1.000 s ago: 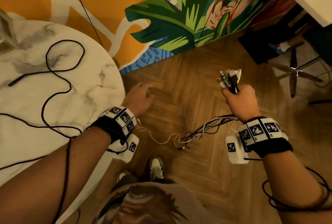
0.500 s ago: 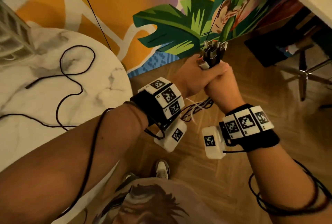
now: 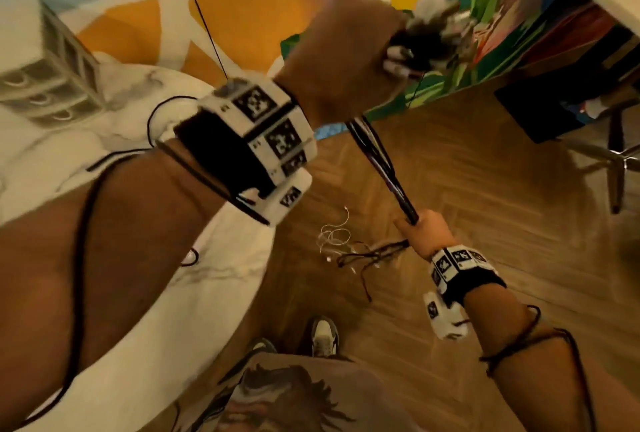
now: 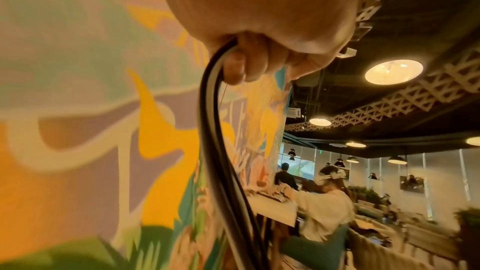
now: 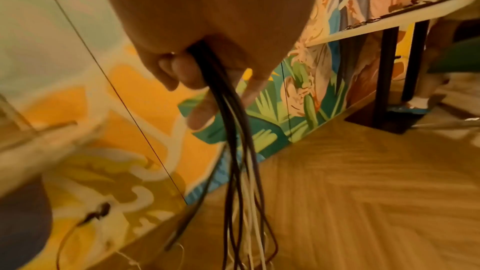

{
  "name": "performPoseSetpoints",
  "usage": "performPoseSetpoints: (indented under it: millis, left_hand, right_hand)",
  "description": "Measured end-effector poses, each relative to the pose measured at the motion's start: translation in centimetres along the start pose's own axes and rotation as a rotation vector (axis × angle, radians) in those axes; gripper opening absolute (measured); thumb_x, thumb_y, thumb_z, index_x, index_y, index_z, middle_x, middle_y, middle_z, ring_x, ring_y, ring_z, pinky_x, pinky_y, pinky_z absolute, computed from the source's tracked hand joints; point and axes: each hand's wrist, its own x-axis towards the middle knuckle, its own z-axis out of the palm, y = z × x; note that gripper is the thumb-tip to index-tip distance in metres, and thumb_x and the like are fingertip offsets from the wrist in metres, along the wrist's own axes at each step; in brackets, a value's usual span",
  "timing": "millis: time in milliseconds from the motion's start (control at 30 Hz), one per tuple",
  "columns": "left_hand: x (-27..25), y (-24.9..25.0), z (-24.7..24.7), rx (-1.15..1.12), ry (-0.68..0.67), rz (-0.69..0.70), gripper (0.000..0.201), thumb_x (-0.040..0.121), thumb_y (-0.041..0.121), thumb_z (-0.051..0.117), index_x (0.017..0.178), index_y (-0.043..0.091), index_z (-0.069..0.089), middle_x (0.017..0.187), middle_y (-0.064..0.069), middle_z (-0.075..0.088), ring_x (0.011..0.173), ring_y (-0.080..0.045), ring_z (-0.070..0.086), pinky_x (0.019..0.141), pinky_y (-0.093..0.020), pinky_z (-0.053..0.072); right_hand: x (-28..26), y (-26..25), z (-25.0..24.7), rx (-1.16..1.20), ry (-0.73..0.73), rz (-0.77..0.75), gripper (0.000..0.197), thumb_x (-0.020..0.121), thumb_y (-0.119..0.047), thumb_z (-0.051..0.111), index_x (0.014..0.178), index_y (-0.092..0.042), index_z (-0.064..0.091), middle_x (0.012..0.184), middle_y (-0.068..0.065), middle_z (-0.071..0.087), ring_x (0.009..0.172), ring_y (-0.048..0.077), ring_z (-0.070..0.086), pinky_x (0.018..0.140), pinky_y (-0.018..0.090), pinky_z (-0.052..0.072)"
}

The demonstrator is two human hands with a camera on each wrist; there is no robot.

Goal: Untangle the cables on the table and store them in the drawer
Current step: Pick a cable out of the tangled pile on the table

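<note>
Above the wooden floor (image 3: 485, 196), beside the round marble table (image 3: 114, 154), the left hand (image 3: 343, 61) grips the plug end of the cables (image 3: 377, 158) high near the painted wall (image 3: 235, 9). Lower, the right hand (image 3: 427, 232) closes around the same bundle, and its loose ends hang toward the floor.

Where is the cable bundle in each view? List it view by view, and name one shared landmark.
Head: the cable bundle runs taut from the raised left hand down to the right hand, centre right.
Left wrist: it hangs from the fist, centre, to the bottom edge.
Right wrist: it drops from the fingers, centre, fanning out lower.
Shared landmark: the painted mural.
</note>
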Motion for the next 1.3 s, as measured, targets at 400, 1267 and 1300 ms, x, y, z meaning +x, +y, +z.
performPoseSetpoints:
  millis: [400, 1267, 1300]
  left_hand:
    - [-0.9, -0.8, -0.1, -0.05, 0.092, 0.177, 0.025, 0.076, 0.026, 0.049, 0.051, 0.023, 0.046, 0.047, 0.014, 0.024, 0.04, 0.003, 0.011, 0.05, -0.016, 0.02]
    - [-0.7, 1.3, 3.2, -0.794, 0.063, -0.307, 0.027, 0.09, 0.018, 0.059, 0.072, -0.001, 0.061, 0.063, -0.012, 0.058, 0.059, -0.021, 0.054, 0.06, -0.032, 0.043]
    - [-0.4, 0.9, 2.5, -0.774, 0.104, -0.288, 0.029, 0.09, 0.019, 0.058, 0.072, -0.004, 0.062, 0.064, -0.017, 0.059, 0.061, -0.026, 0.054, 0.061, -0.034, 0.043]
  right_hand:
    - [1.1, 2.1, 1.1, 0.148, 0.128, 0.141, 0.04, 0.089, -0.024, 0.062, 0.052, -0.016, 0.048, 0.053, 0.005, 0.049, 0.05, 0.023, 0.048, 0.051, 0.03, 0.036]
    - [-1.6, -3.4, 2.0, 0.478, -0.097, -0.202, 0.043, 0.082, -0.008, 0.063, 0.049, -0.016, 0.037, 0.045, -0.004, 0.037, 0.04, 0.008, 0.038, 0.047, 0.022, 0.035]
    - [-0.9, -1.7, 2.8, 0.394, -0.05, -0.113, 0.044, 0.084, -0.009, 0.061, 0.05, -0.016, 0.035, 0.046, -0.003, 0.035, 0.041, 0.009, 0.035, 0.047, 0.026, 0.032]
